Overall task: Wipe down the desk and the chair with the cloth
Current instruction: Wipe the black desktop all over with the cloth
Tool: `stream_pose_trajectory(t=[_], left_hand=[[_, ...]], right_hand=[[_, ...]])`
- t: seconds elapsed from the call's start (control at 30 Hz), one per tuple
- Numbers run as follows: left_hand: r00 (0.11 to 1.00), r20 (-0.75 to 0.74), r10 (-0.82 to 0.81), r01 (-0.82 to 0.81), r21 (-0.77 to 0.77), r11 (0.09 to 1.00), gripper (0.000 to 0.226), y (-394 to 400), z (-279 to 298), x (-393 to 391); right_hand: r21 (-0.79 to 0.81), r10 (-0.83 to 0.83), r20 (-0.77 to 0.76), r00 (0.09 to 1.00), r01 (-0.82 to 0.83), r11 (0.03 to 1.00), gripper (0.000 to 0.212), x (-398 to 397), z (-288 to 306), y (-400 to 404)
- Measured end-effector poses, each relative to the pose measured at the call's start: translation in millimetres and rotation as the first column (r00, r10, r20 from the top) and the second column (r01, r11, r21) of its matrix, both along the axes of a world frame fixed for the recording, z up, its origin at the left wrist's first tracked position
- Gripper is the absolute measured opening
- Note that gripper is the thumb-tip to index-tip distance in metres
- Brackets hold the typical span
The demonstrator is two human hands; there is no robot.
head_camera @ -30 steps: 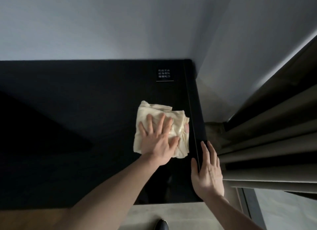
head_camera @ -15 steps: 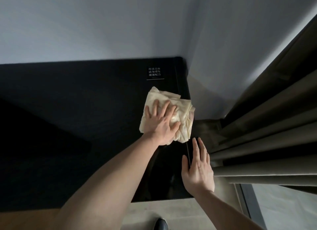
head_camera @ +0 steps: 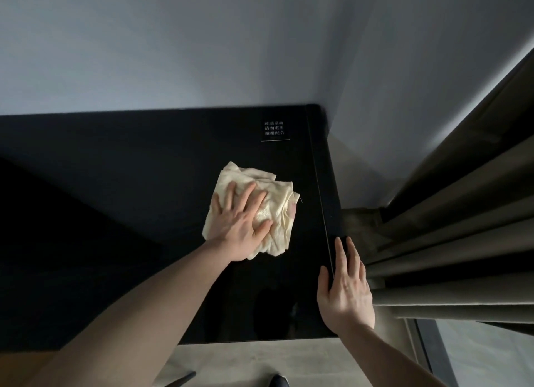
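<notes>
Compared with half a second earlier, the cloth and the left hand had moved away from the right edge of the desk, toward its middle, so a strip of bare black surface lay between the cloth and that edge. The right hand was at nearly the same place on the edge as before.

The cream cloth was crumpled and lay flat on the desk, on its right part, nearer to the person than the small white printed label that sat close to the far right corner of the desk. The left hand pressed on the cloth from above with its fingers straight and spread wide; it covered the left and near part of the cloth. The right hand rested on the right edge of the desk, close to the near corner, with its fingers straight and kept together, and it held nothing.

To the right of the desk hung a grey-brown curtain in folds, close to the right hand. Behind the desk stood a pale wall.
</notes>
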State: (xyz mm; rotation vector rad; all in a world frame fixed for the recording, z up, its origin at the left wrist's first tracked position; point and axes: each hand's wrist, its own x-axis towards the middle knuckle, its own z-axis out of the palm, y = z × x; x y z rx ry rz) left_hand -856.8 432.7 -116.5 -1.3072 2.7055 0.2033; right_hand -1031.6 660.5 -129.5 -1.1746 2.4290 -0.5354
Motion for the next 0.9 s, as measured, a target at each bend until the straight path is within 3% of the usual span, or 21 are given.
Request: stream_pose_trajectory(t=[0.23,0.33,0.43,0.9], left_hand=[[0.997,0.005,0.075,-0.075,0.052,0.996,0.079,-33,5,-15],[0.998,-0.015,0.063,-0.062,0.067,0.996,0.08,-38,5,-3],[0.997,-0.034,0.074,-0.071,0.069,0.995,0.078,-40,7,24],[0.924,-0.026,0.381,-0.381,0.004,0.925,0.077,-77,2,329]], right_hand=[[-0.033,0.0,-0.146,0.989,-0.004,0.999,0.062,7,-5,-1],[0.003,0.123,-0.252,0.96,-0.127,0.992,0.061,16,-5,-6],[0.018,0.248,-0.253,0.935,-0.252,0.968,0.062,46,5,-18],[-0.062,0.522,-0.104,0.846,-0.53,0.846,0.062,284,16,-112]])
